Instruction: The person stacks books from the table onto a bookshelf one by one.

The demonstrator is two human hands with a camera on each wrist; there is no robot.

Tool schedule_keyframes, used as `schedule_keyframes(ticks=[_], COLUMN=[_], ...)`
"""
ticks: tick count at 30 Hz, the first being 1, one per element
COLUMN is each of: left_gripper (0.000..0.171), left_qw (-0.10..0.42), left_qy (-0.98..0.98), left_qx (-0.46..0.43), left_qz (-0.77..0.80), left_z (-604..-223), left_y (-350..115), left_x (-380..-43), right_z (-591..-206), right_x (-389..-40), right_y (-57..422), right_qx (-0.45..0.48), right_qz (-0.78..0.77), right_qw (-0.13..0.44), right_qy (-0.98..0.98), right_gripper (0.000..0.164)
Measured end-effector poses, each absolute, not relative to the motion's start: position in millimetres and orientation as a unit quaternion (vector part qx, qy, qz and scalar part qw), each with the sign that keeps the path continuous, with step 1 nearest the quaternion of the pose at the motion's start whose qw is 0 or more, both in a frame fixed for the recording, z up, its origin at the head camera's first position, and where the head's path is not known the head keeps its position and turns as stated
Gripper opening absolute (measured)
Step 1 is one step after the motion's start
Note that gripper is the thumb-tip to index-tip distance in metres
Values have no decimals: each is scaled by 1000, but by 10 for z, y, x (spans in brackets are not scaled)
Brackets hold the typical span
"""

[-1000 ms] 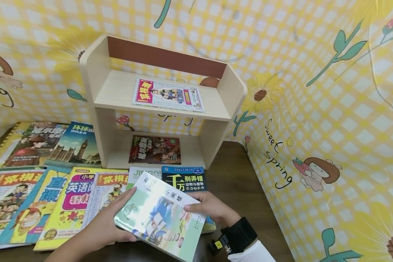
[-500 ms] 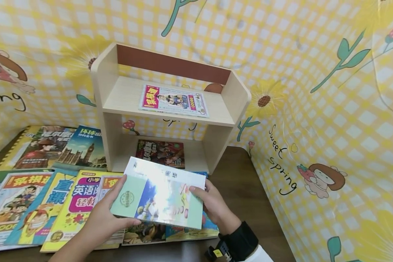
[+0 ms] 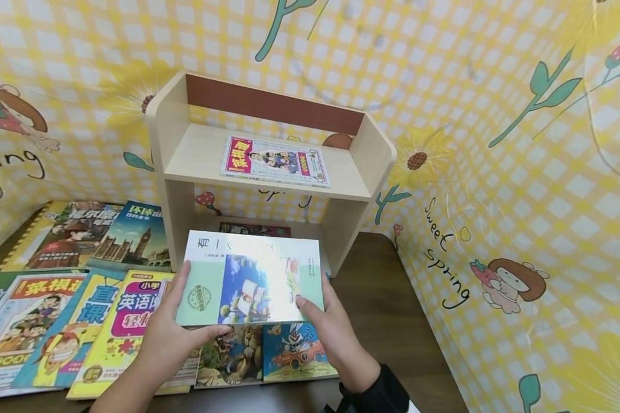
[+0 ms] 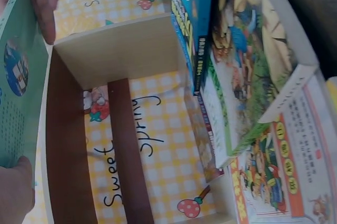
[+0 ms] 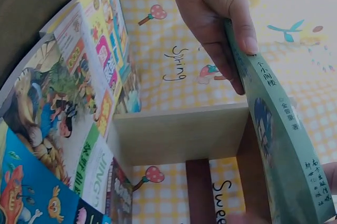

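Both hands hold a pale green and white paperback book (image 3: 253, 281) with a blue picture, cover up, in front of the wooden desktop shelf (image 3: 170, 120). My left hand (image 3: 170, 338) grips its left end, thumb along the lower edge. On the right end, my right hand (image 3: 336, 330) lays its thumb on the cover; its other fingers are behind the book. The right wrist view shows the green spine (image 5: 287, 124). A pink-and-white book (image 3: 276, 162) lies flat on the upper shelf. A dark book (image 3: 255, 229) on the lower shelf is mostly hidden behind the held book.
Several books overlap across the dark desk (image 3: 387, 310), among them a yellow book (image 3: 103, 355), a blue tower-cover book (image 3: 131, 232) and a rabbit-and-car book (image 3: 299, 350). Yellow checked cloth (image 3: 496, 201) stands behind and to the right.
The book has gone from tilted to nearly level and moved up toward the shelf, covering more of the lower-shelf book. Both hands have moved with it, keeping their hold.
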State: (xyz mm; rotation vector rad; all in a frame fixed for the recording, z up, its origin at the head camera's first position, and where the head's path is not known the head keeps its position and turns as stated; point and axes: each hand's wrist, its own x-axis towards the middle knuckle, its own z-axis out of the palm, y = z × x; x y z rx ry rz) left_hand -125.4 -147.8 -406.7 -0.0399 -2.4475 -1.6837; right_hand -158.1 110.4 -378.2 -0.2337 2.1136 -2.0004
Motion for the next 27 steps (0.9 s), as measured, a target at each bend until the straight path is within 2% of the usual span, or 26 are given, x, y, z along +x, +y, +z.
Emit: schedule_keyframes(ticks=[7, 9, 18, 27], left_gripper=[122, 122, 130, 127], left_qw=[84, 82, 112, 139], left_qy=[-818, -817, -800, -800], left_qx=[-1, 1, -34, -94], left_qz=[-569, -571, -589, -576], left_z=[-3954, -3917, -3661, -3318], left_y=[-1459, -1463, -1427, -1421], left_x=[-1253, -1266, -1414, -1879], right_z=[-3657, -3631, -3496, -3210], right_x=[-1521, -1519, -1696, -2223], right_y=[1174, 1199, 1234, 1246], right_qx=[-93, -113, -153, -229], right_qz=[-655, -642, -562, -594], right_qw=[120, 116, 43, 10], right_qy=[740, 749, 812, 771], right_gripper=[107, 111, 102, 101])
